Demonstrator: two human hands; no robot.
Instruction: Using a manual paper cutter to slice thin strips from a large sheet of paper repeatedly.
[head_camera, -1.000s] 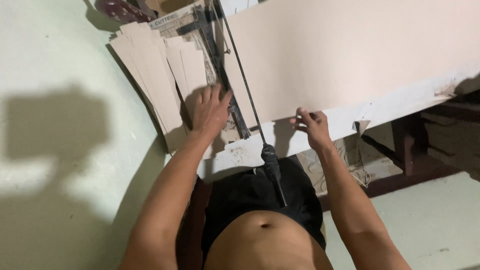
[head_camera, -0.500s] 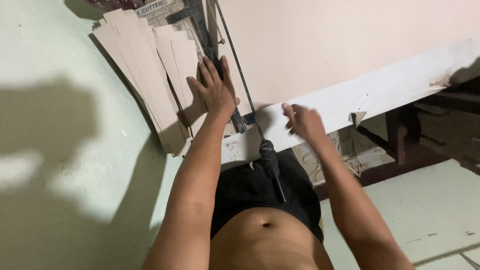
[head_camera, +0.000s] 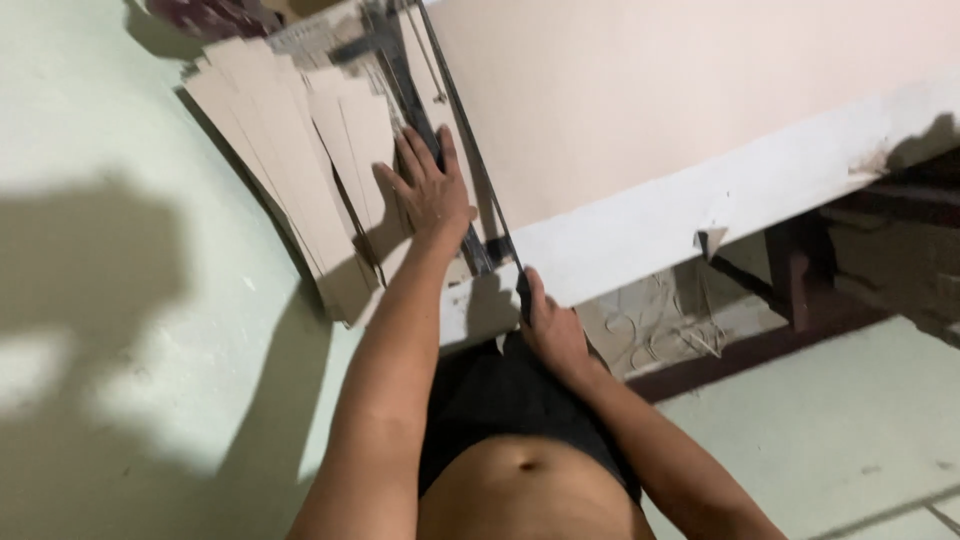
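**Both hands at the cutter on the bench**

We look down along our own arms at a white-edged bench (head_camera: 700, 215) that carries a large sheet of pale brown board (head_camera: 680, 100). A long dark cutter arm (head_camera: 455, 130) runs across the bench from the far side toward us, along the left edge of that big sheet.

Our left hand (head_camera: 430, 195) lies flat with the fingers spread, palm down, pressing on the cut strips and the dark metal frame just left of the cutter arm. It grips nothing; it is opened out and bears down on the surface.

Our right hand (head_camera: 550, 330) sits at the near edge of the bench, closed around the dark handle (head_camera: 522, 290) at the near end of the cutter arm. The thumb lies along the handle; the other fingers are hidden beneath it, so how tightly they wrap we cannot tell.

To the left of the left hand a stack of cut board strips (head_camera: 290, 150) fans out, overhanging the bench edge above the pale green floor (head_camera: 120, 400). Beneath the bench, to the right, we see a dark wooden frame (head_camera: 790, 290) and some scraps lying on the floor (head_camera: 660, 325).
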